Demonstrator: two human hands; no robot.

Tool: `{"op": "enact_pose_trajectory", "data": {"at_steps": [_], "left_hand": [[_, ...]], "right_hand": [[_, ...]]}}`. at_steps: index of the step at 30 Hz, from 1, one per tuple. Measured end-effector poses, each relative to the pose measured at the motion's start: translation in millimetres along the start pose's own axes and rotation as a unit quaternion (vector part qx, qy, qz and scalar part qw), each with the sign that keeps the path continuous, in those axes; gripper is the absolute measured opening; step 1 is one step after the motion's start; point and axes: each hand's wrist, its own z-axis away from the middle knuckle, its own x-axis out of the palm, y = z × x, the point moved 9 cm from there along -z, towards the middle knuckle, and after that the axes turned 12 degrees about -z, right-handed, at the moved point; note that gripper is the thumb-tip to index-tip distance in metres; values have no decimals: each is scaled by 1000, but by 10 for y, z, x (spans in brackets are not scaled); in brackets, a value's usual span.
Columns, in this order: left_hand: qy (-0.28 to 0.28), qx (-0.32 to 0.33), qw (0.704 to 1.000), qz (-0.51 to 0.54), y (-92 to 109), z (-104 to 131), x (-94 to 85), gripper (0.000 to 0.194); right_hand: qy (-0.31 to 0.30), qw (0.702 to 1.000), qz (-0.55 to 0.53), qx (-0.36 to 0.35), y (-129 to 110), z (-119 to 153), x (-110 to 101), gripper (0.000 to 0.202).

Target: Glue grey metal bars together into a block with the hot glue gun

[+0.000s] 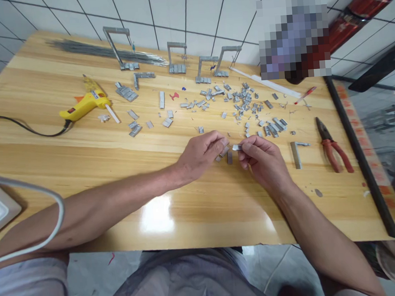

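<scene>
My right hand (265, 160) pinches a small staple strip (237, 148) between thumb and fingers, its silver end pointing left. Just across from it is my left hand (201, 154), its thumb and fingertips pressed together; whatever they hold, if anything, is too small to make out. Short staple pieces (230, 158) lie on the wooden table between and below the two hands. Beyond the fingers spreads a loose pile of staple pieces (244, 100). To the right of my right hand stands an L-shaped staple piece (297, 155).
Pliers (334, 149) with red handles lie at right, near a black-framed panel (360, 154). A yellow glue gun (84, 104) with its cord rests at left. Along the back are angled staple frames (118, 47), thin wires (109, 54) and a red flask (354, 24).
</scene>
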Motion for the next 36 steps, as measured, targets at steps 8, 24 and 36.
{"op": "enact_pose_trajectory", "data": {"at_steps": [8, 24, 36], "left_hand": [[-28, 36, 999, -7, 87, 36, 73, 29], [13, 3, 999, 52, -47, 33, 23, 33], [-16, 21, 999, 28, 23, 37, 56, 32]], "right_hand": [[-14, 999, 31, -8, 19, -6, -18, 24], [-37, 991, 74, -107, -96, 25, 27, 24], [-42, 990, 70, -116, -142, 41, 22, 19]]}}
